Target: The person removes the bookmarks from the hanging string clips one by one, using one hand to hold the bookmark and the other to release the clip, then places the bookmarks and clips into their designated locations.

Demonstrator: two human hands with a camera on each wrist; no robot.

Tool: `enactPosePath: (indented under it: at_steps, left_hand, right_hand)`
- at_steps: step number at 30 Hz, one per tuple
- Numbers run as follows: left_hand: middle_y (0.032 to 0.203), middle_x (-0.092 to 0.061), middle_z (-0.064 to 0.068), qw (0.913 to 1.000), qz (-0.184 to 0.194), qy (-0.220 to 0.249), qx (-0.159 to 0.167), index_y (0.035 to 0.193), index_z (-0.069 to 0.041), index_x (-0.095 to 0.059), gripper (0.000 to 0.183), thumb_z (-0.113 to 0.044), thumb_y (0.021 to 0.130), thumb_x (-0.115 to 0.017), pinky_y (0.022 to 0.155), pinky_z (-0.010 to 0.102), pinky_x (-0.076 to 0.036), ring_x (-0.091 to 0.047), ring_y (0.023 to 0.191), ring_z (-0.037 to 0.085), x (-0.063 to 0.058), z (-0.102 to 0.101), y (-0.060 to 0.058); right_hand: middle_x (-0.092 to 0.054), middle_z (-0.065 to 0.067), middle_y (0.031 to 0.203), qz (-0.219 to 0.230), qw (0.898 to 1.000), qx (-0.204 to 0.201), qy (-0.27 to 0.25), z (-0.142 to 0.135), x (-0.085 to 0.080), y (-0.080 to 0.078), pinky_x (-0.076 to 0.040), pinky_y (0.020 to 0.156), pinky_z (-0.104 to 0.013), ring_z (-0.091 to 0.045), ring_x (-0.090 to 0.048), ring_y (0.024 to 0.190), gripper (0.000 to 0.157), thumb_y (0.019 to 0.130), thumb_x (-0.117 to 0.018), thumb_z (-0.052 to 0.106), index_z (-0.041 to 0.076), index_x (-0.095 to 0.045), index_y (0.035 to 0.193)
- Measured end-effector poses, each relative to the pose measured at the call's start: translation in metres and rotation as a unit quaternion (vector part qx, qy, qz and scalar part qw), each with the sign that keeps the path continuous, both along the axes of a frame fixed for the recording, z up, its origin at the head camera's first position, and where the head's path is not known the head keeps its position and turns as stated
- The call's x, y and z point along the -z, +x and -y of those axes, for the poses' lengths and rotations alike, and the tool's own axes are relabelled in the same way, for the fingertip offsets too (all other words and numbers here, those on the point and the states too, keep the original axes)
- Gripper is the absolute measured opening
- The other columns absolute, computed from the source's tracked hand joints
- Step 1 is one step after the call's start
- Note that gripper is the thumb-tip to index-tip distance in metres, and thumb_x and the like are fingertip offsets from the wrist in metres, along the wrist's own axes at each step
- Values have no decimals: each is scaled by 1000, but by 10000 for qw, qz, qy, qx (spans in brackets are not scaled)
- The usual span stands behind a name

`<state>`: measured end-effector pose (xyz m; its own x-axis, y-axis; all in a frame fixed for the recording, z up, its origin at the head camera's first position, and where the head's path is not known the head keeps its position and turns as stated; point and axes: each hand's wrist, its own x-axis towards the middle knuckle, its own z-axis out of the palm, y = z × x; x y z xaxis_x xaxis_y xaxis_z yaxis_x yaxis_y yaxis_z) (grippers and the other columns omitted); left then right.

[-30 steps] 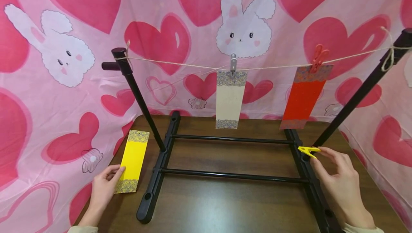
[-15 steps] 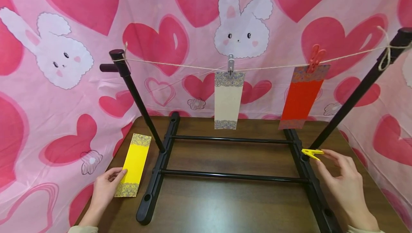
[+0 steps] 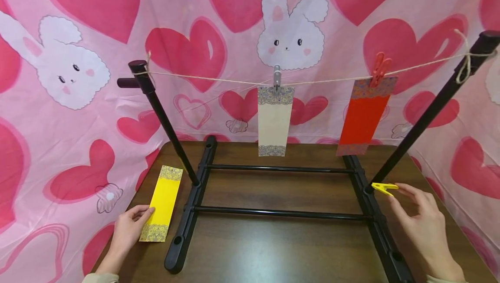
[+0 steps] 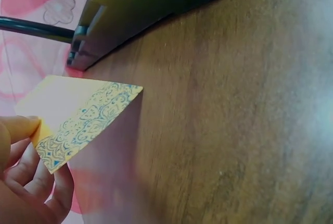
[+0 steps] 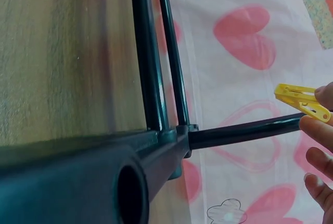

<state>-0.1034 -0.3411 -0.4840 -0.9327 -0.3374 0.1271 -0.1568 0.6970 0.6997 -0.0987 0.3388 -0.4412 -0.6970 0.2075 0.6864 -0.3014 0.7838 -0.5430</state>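
My left hand pinches a yellow card with patterned bands at both ends, by its left edge near the lower band. In the left wrist view the card is tilted, with thumb on top and fingers beneath. My right hand pinches a yellow clothespin by its handle ends, close to the foot of the right post. From the right wrist view, thumb and forefinger hold the clothespin over the tabletop's far side. A string runs between two black posts.
A grey clothespin holds a cream card on the string. Farther right, a red clothespin holds a red card. The black frame stands on a brown wooden table; a pink heart-and-rabbit cloth surrounds it.
In the head view, my right hand with the yellow clothespin has shifted slightly right and down. The yellow card's upper end has dipped a little. Both hands keep their pinch.
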Motion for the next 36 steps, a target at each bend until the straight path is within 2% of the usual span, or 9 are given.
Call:
enactPosePath:
  at_steps: [8, 14, 21, 30, 36]
  left_hand:
    - [87, -70, 11, 9994, 297, -195, 38, 102, -1, -70, 36, -34, 86, -68, 61, 10, -45, -57, 69, -2, 7, 7, -2]
    - [86, -70, 11, 9986, 390, -277, 214, 101, 0, -70, 33, -30, 86, -68, 60, 14, -47, -58, 68, 3, 11, 10, -3]
    - [89, -70, 12, 9966, 737, -268, 248, 104, 2, -68, 37, -32, 88, -66, 61, 16, -48, -59, 70, 8, 14, 14, -4]
    - [81, -69, 9, 9963, 590, -531, 342, 99, 2, -69, 33, -28, 87, -67, 57, 20, -46, -56, 65, 7, 17, 18, -5]
    - [83, -69, 12, 9943, 864, -535, 334, 102, 6, -67, 38, -29, 87, -66, 57, 22, -46, -58, 68, 15, 16, 21, -6]
  right_hand:
    - [-49, 36, 104, 68, 10000, 61, 15, -6, 2, 2, -26, 81, -1, 18, -38, 98, 51, 63, -79, -4, 5, -66, 112]
    - [-48, 37, 104, 86, 9999, 60, 44, -8, 3, 4, -25, 81, -1, 19, -37, 99, 53, 61, -79, -6, 5, -66, 111]
    - [-47, 39, 104, 199, 9997, 139, 58, -9, 4, 5, -25, 77, -4, 19, -37, 98, 52, 62, -79, -4, 6, -66, 112]
    - [-47, 41, 103, 238, 9994, 240, 79, -11, 3, 6, -25, 76, -4, 19, -36, 97, 53, 62, -80, -4, 6, -66, 111]
    - [-45, 41, 102, 222, 9994, 265, 103, -13, 4, 7, -25, 76, -5, 19, -36, 96, 52, 61, -80, -5, 4, -66, 110]
